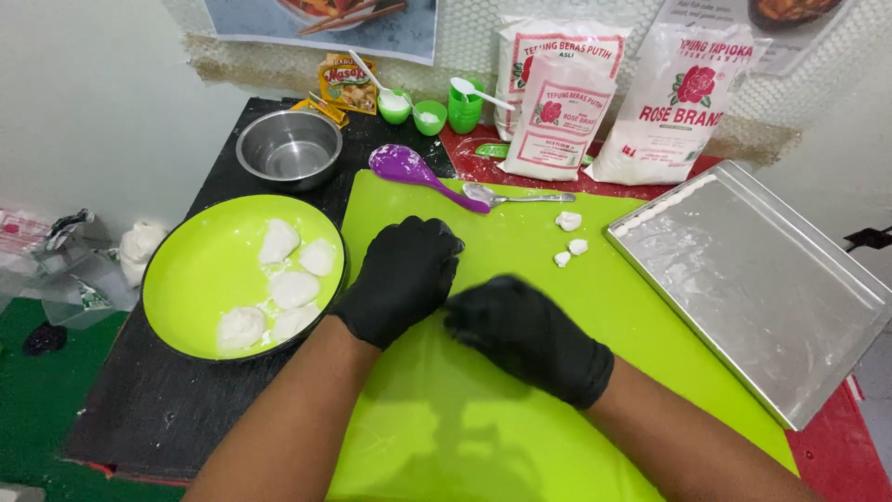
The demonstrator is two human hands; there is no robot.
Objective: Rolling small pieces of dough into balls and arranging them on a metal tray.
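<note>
Both hands wear black gloves and rest on the lime-green cutting mat (520, 418), which serves as the landmark for all positions below.

The left hand (401, 277) sits near the mat's left edge, fingers curled under and pressed together into a loose fist, knuckles up. The right hand (523, 335) lies palm down just right of it, near the mat's centre, and is motion-blurred; its fingers appear held together and flat. The 2 hands are touching or nearly so at the fingertips. Whatever lies beneath them is hidden, so its position, direction and long axis cannot be determined.

3 small white dough pieces (569, 238) lie on the mat's upper right area, well apart from both hands. They are rounded lumps with no clear long axis.

Left of the mat, touching its edge, stands a lime-green round plate (200, 279) holding 5 white dough lumps (294, 288).

Behind the plate stands a steel bowl (289, 149).

At the mat's far edge lie a purple spoon (418, 173) and a metal spoon (513, 196). The purple spoon's long axis runs diagonally, handle toward the right; the metal spoon's handle points right.

Right of the mat, a metal baking tray (762, 279) lies at an angle, with a row of white pieces along its far rim.

Behind the mat stand 3 white flour bags (557, 121) and small green cups (437, 110).
</note>
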